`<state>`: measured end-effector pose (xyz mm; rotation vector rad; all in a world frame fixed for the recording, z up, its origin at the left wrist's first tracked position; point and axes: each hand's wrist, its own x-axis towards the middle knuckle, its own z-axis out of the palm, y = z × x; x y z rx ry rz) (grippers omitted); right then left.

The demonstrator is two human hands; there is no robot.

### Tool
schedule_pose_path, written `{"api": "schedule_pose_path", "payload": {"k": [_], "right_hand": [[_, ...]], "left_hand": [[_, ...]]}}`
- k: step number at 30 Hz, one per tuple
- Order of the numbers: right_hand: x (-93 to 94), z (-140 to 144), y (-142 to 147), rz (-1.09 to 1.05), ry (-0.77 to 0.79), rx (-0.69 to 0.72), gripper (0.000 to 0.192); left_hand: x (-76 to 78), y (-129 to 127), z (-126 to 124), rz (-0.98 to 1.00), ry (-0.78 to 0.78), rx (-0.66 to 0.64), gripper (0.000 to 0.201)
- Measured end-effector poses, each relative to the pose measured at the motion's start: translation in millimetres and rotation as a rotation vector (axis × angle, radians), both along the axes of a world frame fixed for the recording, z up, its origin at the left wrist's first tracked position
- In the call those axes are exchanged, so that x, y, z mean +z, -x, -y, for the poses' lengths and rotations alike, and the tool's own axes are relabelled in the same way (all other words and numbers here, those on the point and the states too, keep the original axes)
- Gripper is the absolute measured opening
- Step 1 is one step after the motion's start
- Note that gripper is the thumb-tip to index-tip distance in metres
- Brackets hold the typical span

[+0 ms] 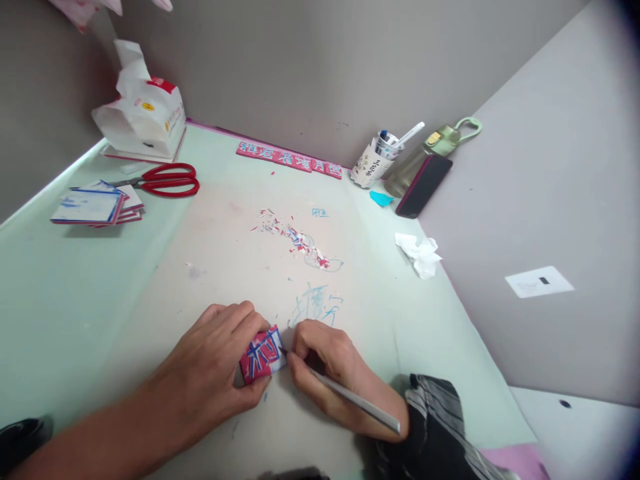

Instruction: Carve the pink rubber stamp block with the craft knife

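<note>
Both hands on a small red paper piece, knife tip at its right edge.

Left hand (220, 373) pins the red paper piece (262, 355) flat on the table (75, 293); fingers curl over its top and left side, thumb along the bottom edge. The piece carries blue and white strokes and sits near the front centre of the table, between the two hands. Right hand (330, 373) pinches a thin metal craft knife (350, 395) in a pen grip, fingers closed tight on the shaft, tip touching the piece's right edge. Just beyond: blue scribbles, then a scatter of paper scraps (295, 240). Far left: red scissors (167, 179), card stack (95, 205), tissue pack (143, 120). Back right: pen cup (373, 160), bottle (430, 157) with a phone (423, 187) leaning on it, crumpled tissue (419, 253).
</note>
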<state>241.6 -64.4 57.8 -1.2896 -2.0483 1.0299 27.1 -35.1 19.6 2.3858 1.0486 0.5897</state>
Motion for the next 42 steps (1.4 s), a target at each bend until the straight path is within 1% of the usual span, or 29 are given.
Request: {"api": "schedule_pose_path", "payload": {"k": [15,24,31,35,38,42], "right_hand": [[1.8,5,-1,0.033,0.011,0.013,0.022],[4.9,8,-2,0.041,0.022,0.007,0.022],[1.5,11,0,0.019,0.022,-0.076,0.021],[-2.0,18,5,0.003,0.052,-0.167,0.021],[-5.7,24,8,-0.001,0.046,-0.232,0.02],[-8.8,29,10,0.005,0.023,-0.256,0.019]], "left_hand": [[-1.8,1,1,-0.02,0.008,0.011,0.018],[-0.5,2,0,-0.021,0.021,-0.008,0.018],[3.5,0,-2,-0.057,-0.018,-0.025,0.018],[2.0,0,-1,-0.071,-0.048,-0.024,0.018],[0.6,-1,1,-0.068,-0.064,-0.001,0.016],[2.5,-2,3,-0.092,-0.082,0.01,0.015]]}}
